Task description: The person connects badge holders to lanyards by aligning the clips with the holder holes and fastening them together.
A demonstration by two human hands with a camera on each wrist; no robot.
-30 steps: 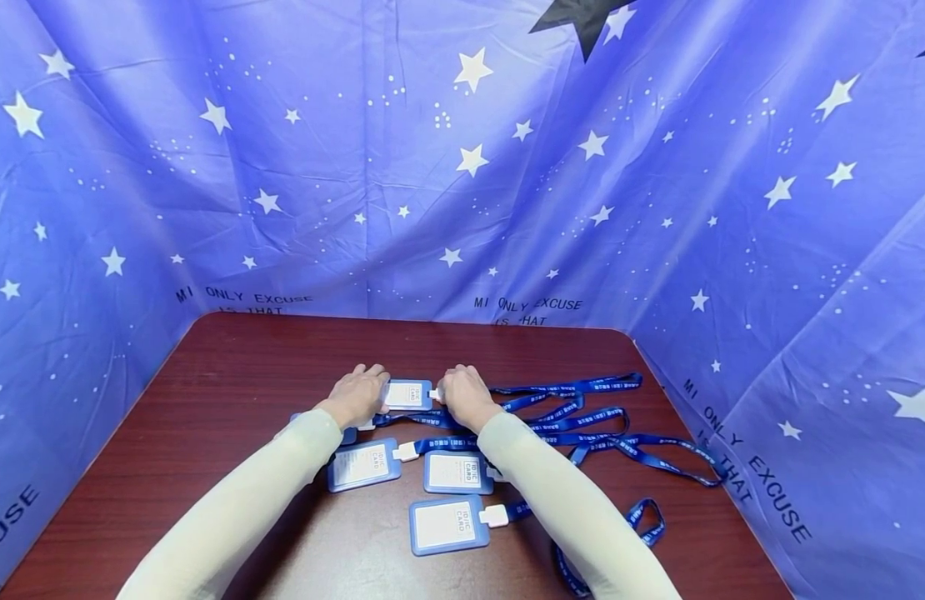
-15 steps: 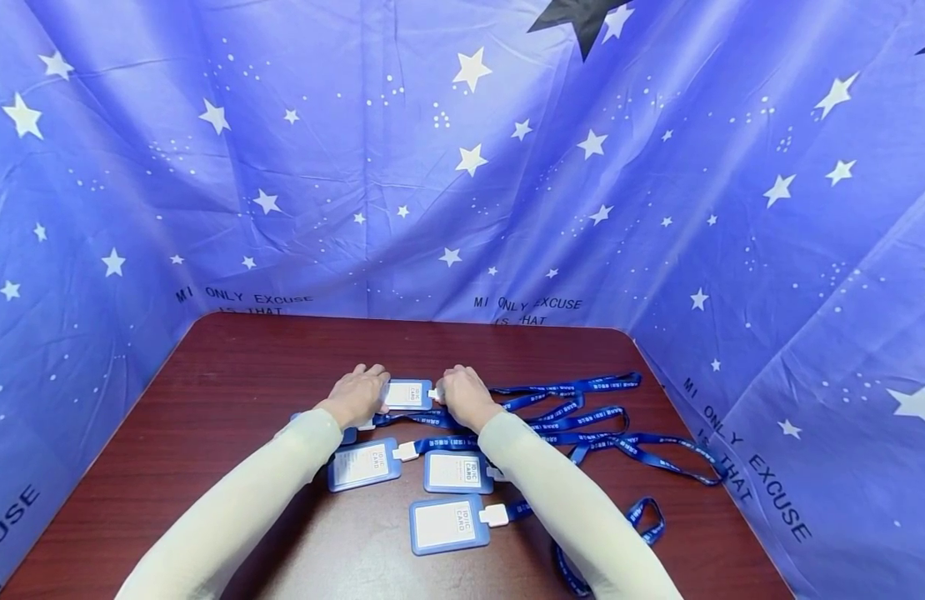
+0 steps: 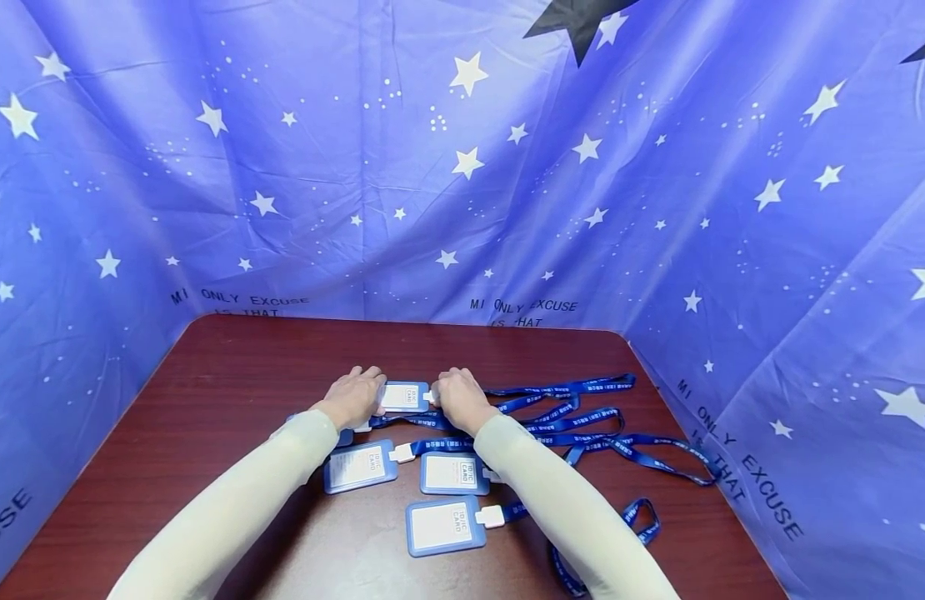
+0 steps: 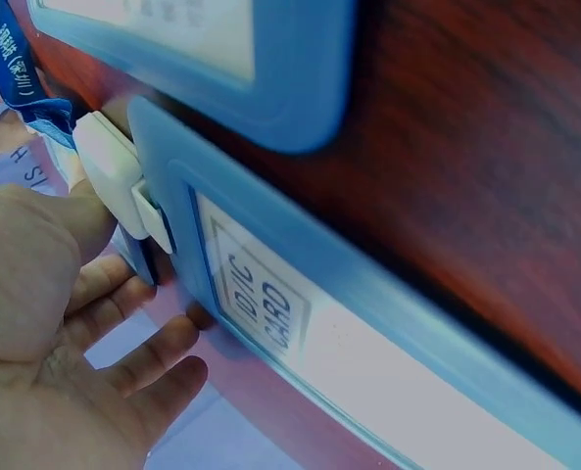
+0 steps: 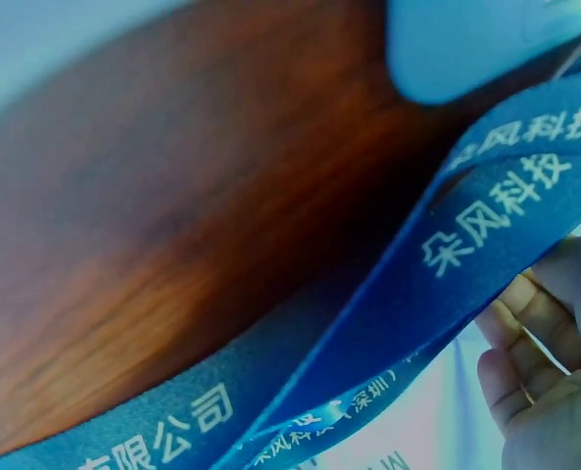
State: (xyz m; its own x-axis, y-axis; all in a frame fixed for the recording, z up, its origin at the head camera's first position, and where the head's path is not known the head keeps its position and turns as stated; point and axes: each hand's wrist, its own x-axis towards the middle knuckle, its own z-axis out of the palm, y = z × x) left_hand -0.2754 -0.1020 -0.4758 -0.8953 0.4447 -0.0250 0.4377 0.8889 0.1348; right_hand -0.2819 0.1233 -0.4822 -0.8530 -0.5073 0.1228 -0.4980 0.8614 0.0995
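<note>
At the far row, my left hand (image 3: 352, 398) pinches the left edge of a blue-framed badge holder (image 3: 404, 397). My right hand (image 3: 462, 400) grips the blue lanyard at that holder's white clip, with fingers curled; the exact grip is partly hidden. In the left wrist view, the left hand (image 4: 84, 323) has its thumb behind the white clip (image 4: 114, 174) of a nearer badge holder (image 4: 270, 284). The right wrist view has the right hand (image 5: 550, 362) beside printed lanyard straps (image 5: 417, 255). Another badge holder (image 3: 346, 437) lies partly hidden under the left wrist.
Nearer on the dark red wooden table (image 3: 245, 358) lie a left badge holder (image 3: 361, 467), a middle one (image 3: 453, 473) and a front one (image 3: 445, 527). Their lanyards (image 3: 661, 458) stretch rightward in loops, partly under the right sleeve. A starry blue cloth (image 3: 402, 167) surrounds the table.
</note>
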